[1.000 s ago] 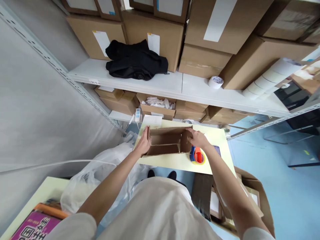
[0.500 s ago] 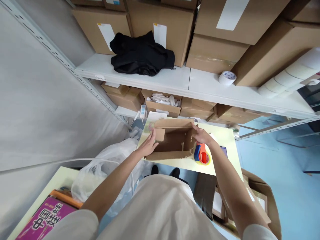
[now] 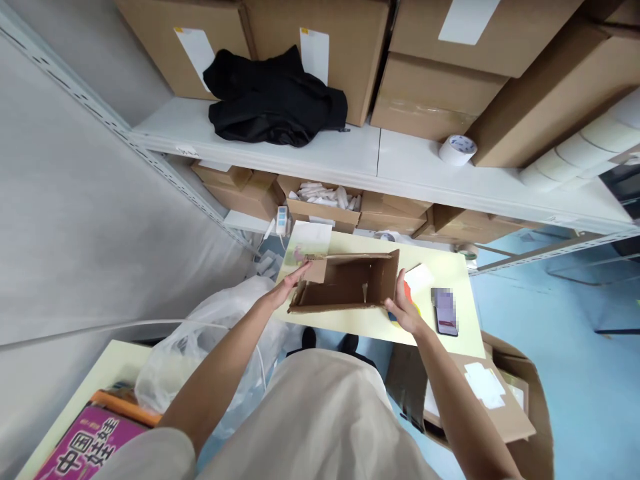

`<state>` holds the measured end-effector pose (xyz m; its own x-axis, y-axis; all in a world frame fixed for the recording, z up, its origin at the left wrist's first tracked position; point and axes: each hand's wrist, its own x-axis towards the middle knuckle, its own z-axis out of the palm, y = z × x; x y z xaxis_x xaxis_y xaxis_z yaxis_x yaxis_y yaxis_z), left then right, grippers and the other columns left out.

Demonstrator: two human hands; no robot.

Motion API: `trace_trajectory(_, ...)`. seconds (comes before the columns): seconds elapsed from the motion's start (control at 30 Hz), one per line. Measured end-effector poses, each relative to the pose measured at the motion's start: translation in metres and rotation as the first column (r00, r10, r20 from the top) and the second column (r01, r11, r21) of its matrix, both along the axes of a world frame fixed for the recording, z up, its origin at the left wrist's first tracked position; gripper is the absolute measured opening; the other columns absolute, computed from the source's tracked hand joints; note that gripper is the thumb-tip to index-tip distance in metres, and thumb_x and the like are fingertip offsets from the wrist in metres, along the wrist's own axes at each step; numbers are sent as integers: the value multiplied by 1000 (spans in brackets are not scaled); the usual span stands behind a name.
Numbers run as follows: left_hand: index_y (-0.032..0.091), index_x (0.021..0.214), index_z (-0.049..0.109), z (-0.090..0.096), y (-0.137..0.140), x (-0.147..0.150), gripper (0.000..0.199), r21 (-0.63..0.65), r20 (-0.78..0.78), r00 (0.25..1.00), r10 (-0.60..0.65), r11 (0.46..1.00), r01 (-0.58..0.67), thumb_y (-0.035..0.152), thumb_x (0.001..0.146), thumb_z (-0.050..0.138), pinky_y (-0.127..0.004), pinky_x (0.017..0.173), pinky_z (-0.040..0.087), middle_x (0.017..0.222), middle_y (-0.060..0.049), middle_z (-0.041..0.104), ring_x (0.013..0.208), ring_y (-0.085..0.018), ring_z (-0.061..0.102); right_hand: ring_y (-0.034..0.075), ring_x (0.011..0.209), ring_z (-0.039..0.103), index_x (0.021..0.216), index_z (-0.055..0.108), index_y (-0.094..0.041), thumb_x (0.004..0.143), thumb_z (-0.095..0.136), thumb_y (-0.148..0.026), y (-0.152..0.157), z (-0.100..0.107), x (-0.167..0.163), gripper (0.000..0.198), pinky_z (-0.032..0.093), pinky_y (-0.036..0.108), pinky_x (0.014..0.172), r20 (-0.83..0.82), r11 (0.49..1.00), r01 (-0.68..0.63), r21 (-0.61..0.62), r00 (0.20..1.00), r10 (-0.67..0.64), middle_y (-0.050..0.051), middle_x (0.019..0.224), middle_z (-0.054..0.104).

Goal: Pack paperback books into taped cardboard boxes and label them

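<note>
An open-topped cardboard box [image 3: 388, 283] lies between my hands on the pale yellow table, with its dark interior facing up. My left hand [image 3: 286, 288] is at the box's left end, fingers stretched out near a small cardboard flap [image 3: 315, 271]. At the right end, my right hand [image 3: 404, 308] is open, its thumb and fingers apart and close to the outer wall. Partly behind the right hand is a tape dispenser [image 3: 407, 291] with orange and blue parts. A phone [image 3: 445, 312] lies to the right of it.
Behind the table [image 3: 360, 327] stands a white shelf [image 3: 365, 155] with large cartons, a black garment [image 3: 280, 100] and a tape roll [image 3: 457, 150]. A clear plastic bag [image 3: 200, 340] hangs at left. An open carton [image 3: 543, 407] with cardboard stands at lower right.
My right hand has come from the box's far right corner down to its right side. The far flap, earlier leaning outward, now stands more upright. More of the phone shows.
</note>
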<state>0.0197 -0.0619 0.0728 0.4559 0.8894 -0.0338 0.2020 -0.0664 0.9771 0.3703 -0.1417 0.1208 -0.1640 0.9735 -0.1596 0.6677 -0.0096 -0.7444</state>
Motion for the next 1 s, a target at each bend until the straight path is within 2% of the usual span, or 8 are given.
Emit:
trace_trajectory(0.17,19,143,44,6,8,6,105,13,-74,997,0,1000,1,89,70,12,-44,118,19,155,-13,29,145,-29,20,31,146,18,153,12,-22,73,66,-61,-12,-14,-7,104,28,49,113,-70,986,-155,67,985,160,14,159,16)
trace_trajectory(0.27,18,145,40,11,9,6,113,-19,-27,999,-33,999,32,93,64,18,-47,118,18,155,-14,29,145,-32,21,30,141,32,137,49,-21,80,62,-55,-11,-14,-16,68,31,48,113,-11,995,-45,88,999,46,14,154,32)
trace_trajectory(0.37,19,148,34,14,4,-3,118,-103,70,995,-73,991,80,95,58,29,-47,111,33,156,-14,26,144,-34,22,27,136,42,107,69,-19,91,47,-50,-12,-14,-21,41,35,44,111,-67,993,74,92,995,-68,14,149,40)
trace_trajectory(0.47,20,147,36,15,-8,-15,120,-131,90,992,-83,987,95,94,53,42,-46,105,40,158,-14,18,145,-37,16,26,138,38,87,70,-18,93,43,-51,-19,-10,-26,43,36,41,112,-143,995,70,73,988,-59,14,151,38)
trace_trajectory(0.57,21,147,35,12,-16,-19,118,-58,12,998,-68,996,69,93,54,44,-48,108,36,159,-14,15,145,-39,13,26,141,31,93,69,-18,92,44,-53,-35,-5,-34,42,31,42,114,-146,997,50,53,988,-41,12,152,35)
trace_trajectory(0.77,21,139,49,6,-10,1,103,76,-69,996,60,996,-55,91,66,29,-48,118,17,150,-14,39,144,-34,24,26,139,35,97,69,-20,94,38,-53,-57,-11,-42,45,33,46,113,-103,989,145,-16,984,-146,13,143,49)
trace_trajectory(0.9,20,142,46,12,-16,0,103,-34,80,996,45,999,-42,89,66,39,-47,111,35,153,-14,33,144,-35,22,27,137,39,95,68,-19,93,37,-52,-54,-14,-33,45,36,45,110,-99,982,189,-7,977,-189,15,137,55)
trace_trajectory(1.0,22,138,49,12,-28,-2,85,-86,29,995,92,992,-89,70,69,63,-44,103,44,151,-15,37,140,-34,32,28,135,43,98,67,-20,91,41,-53,-51,-13,-30,43,40,45,107,-130,975,220,-27,966,-222,14,132,60)
